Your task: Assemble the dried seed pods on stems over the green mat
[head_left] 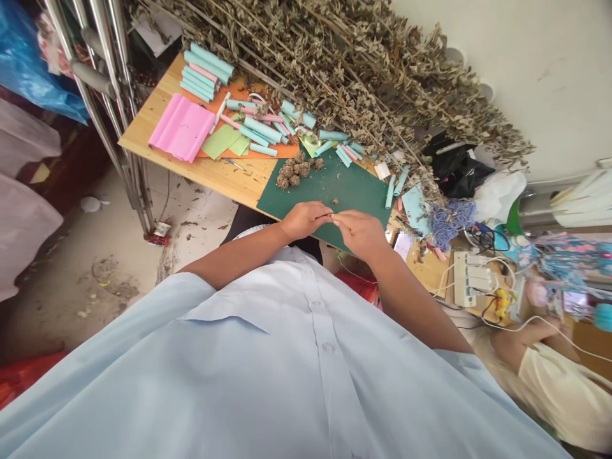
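Observation:
Over the near edge of a dark green mat [356, 182], my left hand [305, 220] and my right hand [362, 233] meet fingertip to fingertip. Both are closed in a pinch, and whatever is between the fingers is too small to make out. A small brown crumb [335, 201] lies on the mat just beyond the fingertips. Farther back on the mat sits a pile of brown, rough-looking balls [292, 171]. Rolled blue paper tubes [262, 131] and a few pink ones lie past the pile.
Dried leafy stalks [344, 70] cover the table's back. Pink paper [182, 127] lies on the wooden table [162, 118] at left, with metal crutches [108, 83] beside it. At right are purple yarn [452, 223], a power strip [466, 278] and another person's arm [521, 338].

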Action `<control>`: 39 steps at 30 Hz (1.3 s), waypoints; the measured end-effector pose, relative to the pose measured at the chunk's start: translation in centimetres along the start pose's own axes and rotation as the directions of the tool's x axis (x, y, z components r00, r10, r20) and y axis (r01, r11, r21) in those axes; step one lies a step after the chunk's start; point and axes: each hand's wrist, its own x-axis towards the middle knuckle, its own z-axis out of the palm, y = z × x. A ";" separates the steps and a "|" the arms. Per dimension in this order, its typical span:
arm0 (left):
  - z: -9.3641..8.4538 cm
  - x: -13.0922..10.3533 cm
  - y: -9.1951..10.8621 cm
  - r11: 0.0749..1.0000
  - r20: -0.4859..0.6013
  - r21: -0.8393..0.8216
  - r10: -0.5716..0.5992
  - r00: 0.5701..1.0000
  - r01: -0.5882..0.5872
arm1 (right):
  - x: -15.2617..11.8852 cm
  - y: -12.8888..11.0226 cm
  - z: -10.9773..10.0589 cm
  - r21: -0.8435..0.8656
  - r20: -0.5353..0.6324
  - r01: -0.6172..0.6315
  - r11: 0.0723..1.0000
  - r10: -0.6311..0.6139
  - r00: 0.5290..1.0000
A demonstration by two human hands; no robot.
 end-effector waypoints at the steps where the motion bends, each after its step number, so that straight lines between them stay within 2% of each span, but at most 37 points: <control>1: 0.0 0.0 0.0 1.000 0.000 0.000 -0.001 1.000 0.001 | -0.2 0.0 0.0 0.001 -0.006 0.008 1.000 -0.008 1.000; 8: 0.1 -0.1 -0.1 1.000 -0.011 0.004 0.007 1.000 -0.007 | -0.5 0.1 -0.5 -0.037 -0.035 0.036 0.999 -0.037 0.999; 16: 0.1 -0.1 -0.1 1.000 -0.020 -0.011 0.005 1.000 -0.005 | 0.2 -0.5 -1.3 -0.179 0.131 0.026 0.983 -0.003 0.991; 24: 0.4 -0.2 -0.2 1.000 -0.035 -0.013 0.008 0.999 -0.008 | 1.5 -0.8 -2.6 -0.178 0.276 0.048 0.983 0.003 0.961; 32: 0.3 -0.4 -0.1 1.000 -0.030 -0.026 -0.016 0.999 0.015 | 2.0 -0.2 -2.3 -0.093 0.259 0.076 0.993 -0.050 0.964; 39: 0.2 -0.2 0.2 0.999 -0.042 -0.039 -0.033 0.999 0.031 | 2.9 -0.5 -2.5 -0.109 0.255 0.063 0.992 -0.034 0.966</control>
